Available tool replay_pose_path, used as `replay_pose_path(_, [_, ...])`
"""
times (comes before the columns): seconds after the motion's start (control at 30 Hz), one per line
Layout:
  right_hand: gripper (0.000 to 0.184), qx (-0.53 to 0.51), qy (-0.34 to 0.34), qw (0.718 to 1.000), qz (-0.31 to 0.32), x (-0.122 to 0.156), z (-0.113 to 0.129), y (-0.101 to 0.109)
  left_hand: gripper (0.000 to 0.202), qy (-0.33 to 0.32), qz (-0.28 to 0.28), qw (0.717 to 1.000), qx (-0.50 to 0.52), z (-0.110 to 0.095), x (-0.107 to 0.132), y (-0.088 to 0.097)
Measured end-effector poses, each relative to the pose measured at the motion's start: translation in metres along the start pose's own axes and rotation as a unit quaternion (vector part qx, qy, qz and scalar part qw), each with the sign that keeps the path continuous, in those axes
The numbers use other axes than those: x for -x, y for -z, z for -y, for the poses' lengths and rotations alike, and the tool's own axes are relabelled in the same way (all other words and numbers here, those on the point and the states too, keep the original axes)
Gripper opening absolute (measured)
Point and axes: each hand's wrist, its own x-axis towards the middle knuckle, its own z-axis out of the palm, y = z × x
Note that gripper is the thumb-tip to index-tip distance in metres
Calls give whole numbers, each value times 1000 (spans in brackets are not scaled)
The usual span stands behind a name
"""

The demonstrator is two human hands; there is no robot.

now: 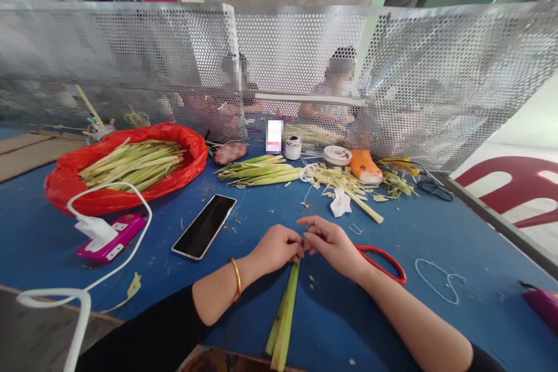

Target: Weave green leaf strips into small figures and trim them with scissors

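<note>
My left hand (279,248) is closed in a pinch round the upper end of some long, flat green leaf strips (285,319). From there the strips hang down toward the table's near edge. My right hand (329,244) meets the left at that end, its thumb and fingers pinched together and the index finger raised. Whatever lies between the right fingertips is hidden. Farther off, a bundle of similar green strips (261,171) lies flat. Beside it is a pile of pale trimmings (337,177). A red plastic bag (174,189) at the left holds many more strips.
A black-screened phone (204,226) and a purple power strip (126,229) with a white cable lie left. A red loop (394,264) and thin white string (455,288) lie right. Behind are a tape roll (337,155), orange packet (365,165), and perforated metal screen (300,40) with people beyond.
</note>
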Motion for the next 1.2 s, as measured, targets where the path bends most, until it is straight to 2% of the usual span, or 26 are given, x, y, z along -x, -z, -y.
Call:
replay_pose_path(0.3, [23,-37,21,999,-13,-2,-3,-6,15,-4,2,1000,-11,1,-1,1])
replay_pose_path(0.43, [36,-39,39,996,-70,-2,2,7,22,4,4,1000,20,2,-1,-1])
replay_pose_path(0.5, [29,4,30,996,-88,-2,7,18,22,8,5,999,35,2,-1,-1])
replay_pose_path(0.6, [16,135,34,989,-39,-1,12,30,21,14,5,999,51,2,-2,-2])
replay_pose_path(0.67, [16,209,54,977,1,1,13,30,19,20,5,998,58,2,-2,-2])
replay_pose_path(0.77, [14,270,61,961,19,2,11,22,16,28,0,997,66,1,-2,-2])
replay_pose_path(0.83, [6,297,58,953,6,2,9,17,17,36,-6,997,74,-2,-2,-2])
replay_pose_path(0.93, [15,317,57,947,-18,2,8,17,18,49,-9,995,87,-7,-1,-2])
replay_pose_path(1.07, [14,317,60,946,-38,1,8,20,19,66,-15,993,101,-12,0,-1])
replay_pose_path(1.2, [8,286,107,947,-101,3,12,20,18,77,-22,991,111,-13,0,0])
